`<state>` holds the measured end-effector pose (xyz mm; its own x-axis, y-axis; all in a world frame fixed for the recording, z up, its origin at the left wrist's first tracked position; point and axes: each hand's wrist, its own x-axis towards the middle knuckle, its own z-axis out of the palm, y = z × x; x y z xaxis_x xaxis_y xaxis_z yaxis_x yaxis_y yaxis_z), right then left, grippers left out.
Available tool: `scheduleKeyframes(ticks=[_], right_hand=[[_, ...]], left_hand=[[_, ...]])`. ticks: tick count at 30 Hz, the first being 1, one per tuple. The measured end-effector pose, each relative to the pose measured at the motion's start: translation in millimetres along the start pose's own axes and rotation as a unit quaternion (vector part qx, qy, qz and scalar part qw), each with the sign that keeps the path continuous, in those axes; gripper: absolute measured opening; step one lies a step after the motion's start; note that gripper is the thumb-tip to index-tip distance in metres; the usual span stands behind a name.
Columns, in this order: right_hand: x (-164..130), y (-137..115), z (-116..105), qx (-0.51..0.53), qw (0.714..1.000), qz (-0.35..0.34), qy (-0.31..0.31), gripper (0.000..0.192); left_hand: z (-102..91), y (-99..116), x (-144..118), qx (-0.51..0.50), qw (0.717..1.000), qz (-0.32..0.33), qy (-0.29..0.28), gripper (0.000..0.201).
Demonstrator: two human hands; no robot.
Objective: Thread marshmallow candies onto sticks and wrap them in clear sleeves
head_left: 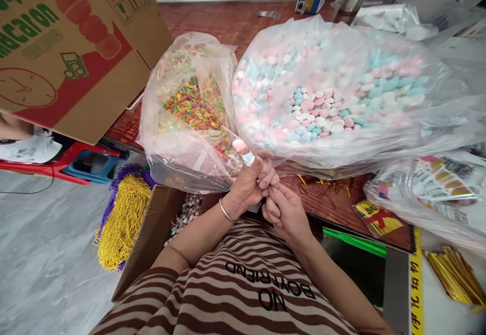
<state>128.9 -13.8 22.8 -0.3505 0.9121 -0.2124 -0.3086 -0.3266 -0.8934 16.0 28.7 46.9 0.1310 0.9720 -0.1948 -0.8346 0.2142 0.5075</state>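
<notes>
A small clear bag of pink, brownish and blue pieces (pixel 243 153) points up and left out of my left hand (pixel 248 183), whose fingers are closed around its lower part. My right hand (pixel 286 211) meets it at the fingertips in a pinch; whatever is between those fingers is hidden. Just behind stands a big open plastic bag of small multicoloured ring-shaped pieces (pixel 195 105). To its right lies a larger plastic bag of pink, white and blue oval candies (pixel 322 115). Several gold twist ties (pixel 330 185) are scattered on the wooden table near my right hand.
A large macaron carton (pixel 76 46) stands at the left. Below it hang yellow bead strands (pixel 125 218), beside an open cardboard box (pixel 148 244) holding wrapped pieces (pixel 188 216). At right are a bag of printed labels (pixel 444 180) and a gold tie bundle (pixel 455 274).
</notes>
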Motion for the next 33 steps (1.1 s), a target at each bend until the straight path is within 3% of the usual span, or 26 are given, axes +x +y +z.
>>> scheduleKeyframes(ticks=[2, 5, 7, 9, 10, 11, 13, 14, 15, 16, 18, 20, 21, 24, 27, 30, 33], right_hand=[[2.3, -4.8, 0.9, 0.117, 0.990, 0.069, -0.030, 0.030], [2.4, -5.1, -2.1, 0.126, 0.988, 0.084, -0.037, 0.031], [0.6, 0.2, -5.3, 0.033, 0.998, 0.052, -0.015, 0.032], [-1.0, 7.4, -8.5, -0.141, 0.989, -0.038, 0.033, 0.031], [-1.3, 10.9, -10.2, -0.245, 0.962, -0.105, 0.063, 0.029], [-1.1, 13.8, -11.9, -0.347, 0.917, -0.176, 0.091, 0.027], [-0.3, 17.0, -15.2, -0.499, 0.805, -0.296, 0.121, 0.022], [-0.2, 17.2, -16.7, -0.538, 0.766, -0.332, 0.118, 0.020], [-0.8, 16.3, -17.9, -0.549, 0.752, -0.349, 0.106, 0.019], [-2.1, 14.6, -18.9, -0.534, 0.766, -0.346, 0.089, 0.019], [-6.7, 9.3, -19.3, -0.428, 0.860, -0.272, 0.045, 0.021], [-12.0, 3.4, -17.2, -0.249, 0.960, -0.128, -0.001, 0.025], [-13.9, 0.6, -15.0, -0.152, 0.987, -0.053, -0.020, 0.027], [-14.8, -4.8, -4.5, 0.064, 0.993, 0.083, -0.053, 0.031], [-10.2, -4.1, 6.5, 0.129, 0.987, 0.087, -0.033, 0.031], [-5.9, 0.7, 8.7, 0.062, 0.997, 0.036, 0.010, 0.032], [-3.7, 4.8, -0.3, -0.148, 0.984, -0.083, 0.056, 0.027]], left_hand=[[-3.6, -0.9, -1.0, 0.026, 0.999, -0.004, -0.018, 0.041], [-5.9, 12.7, 2.0, 0.027, 0.999, 0.018, 0.011, 0.042], [-4.1, 25.8, 5.4, 0.009, 0.997, 0.052, 0.061, 0.039], [-0.5, 35.6, 8.1, 0.004, 0.991, 0.077, 0.106, 0.034], [1.7, 38.2, 8.8, 0.005, 0.989, 0.082, 0.127, 0.031], [3.8, 39.4, 9.2, 0.004, 0.986, 0.083, 0.147, 0.029], [7.4, 39.4, 9.2, -0.008, 0.980, 0.080, 0.180, 0.026], [8.7, 39.1, 9.0, -0.021, 0.979, 0.075, 0.189, 0.026], [9.7, 39.3, 8.7, -0.035, 0.979, 0.069, 0.189, 0.026], [10.3, 40.1, 8.4, -0.050, 0.980, 0.063, 0.181, 0.026], [11.0, 43.2, 8.0, -0.077, 0.984, 0.047, 0.155, 0.028], [11.6, 45.6, 7.7, -0.095, 0.986, 0.036, 0.132, 0.031], [12.0, 45.5, 7.6, -0.101, 0.987, 0.034, 0.124, 0.033], [14.7, 36.1, 6.8, -0.099, 0.989, 0.028, 0.110, 0.034], [17.7, 17.7, 4.2, -0.068, 0.993, 0.013, 0.093, 0.031], [17.2, 4.1, 1.3, -0.017, 0.995, 0.011, 0.094, 0.033], [12.3, 3.5, 1.8, 0.016, 0.994, 0.027, 0.102, 0.035]])
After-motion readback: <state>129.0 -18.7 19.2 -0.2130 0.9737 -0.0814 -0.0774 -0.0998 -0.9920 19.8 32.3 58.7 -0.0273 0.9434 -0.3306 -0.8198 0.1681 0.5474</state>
